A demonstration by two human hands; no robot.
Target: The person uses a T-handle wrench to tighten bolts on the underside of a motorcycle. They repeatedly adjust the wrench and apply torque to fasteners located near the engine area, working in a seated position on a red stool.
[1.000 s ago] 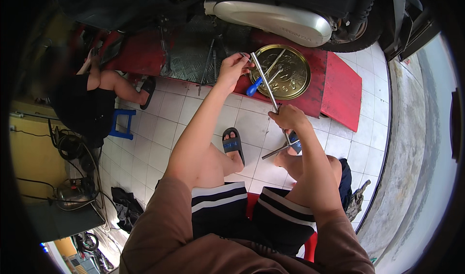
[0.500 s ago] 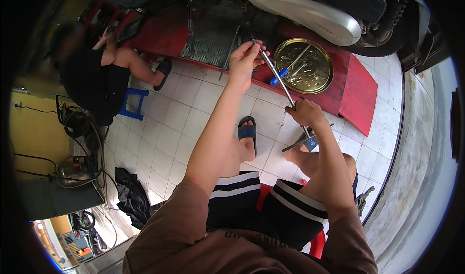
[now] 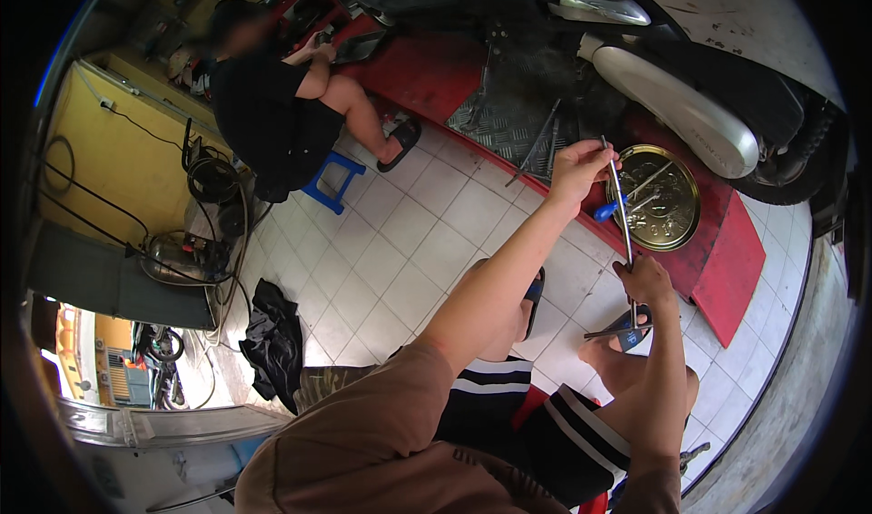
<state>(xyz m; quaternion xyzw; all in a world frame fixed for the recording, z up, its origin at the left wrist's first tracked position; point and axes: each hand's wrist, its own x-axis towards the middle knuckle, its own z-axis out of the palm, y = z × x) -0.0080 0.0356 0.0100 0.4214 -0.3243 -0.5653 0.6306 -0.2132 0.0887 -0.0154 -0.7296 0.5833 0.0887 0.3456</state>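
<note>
A long metal T-handle wrench [image 3: 621, 198] slants in front of me, its thin tip up and its crossbar [image 3: 618, 331] low beside my right foot. My left hand [image 3: 581, 171] pinches the upper end between thumb and fingers. Farther down the shaft, my right hand [image 3: 649, 281] is closed around it, above the crossbar. Just behind the wrench sits a round gold-coloured tray [image 3: 686, 228] with an embossed bottom. A tool with a blue handle [image 3: 607, 211] and a thin metal tool lie on the tray, the blue handle reaching past its rim.
The tray rests on a red platform [image 3: 727, 282] under a motorcycle with a silver cover [image 3: 677, 105]. Several long tools [image 3: 542, 137] lie on its tread plate. At left a person [image 3: 263, 105] sits on a blue stool [image 3: 333, 180]. Black cloth [image 3: 272, 341] lies on the tiles.
My view has swung left, so the platform, tray and seated person appear farther right. Both hands keep hold of the wrench, which stands more upright in the picture.
</note>
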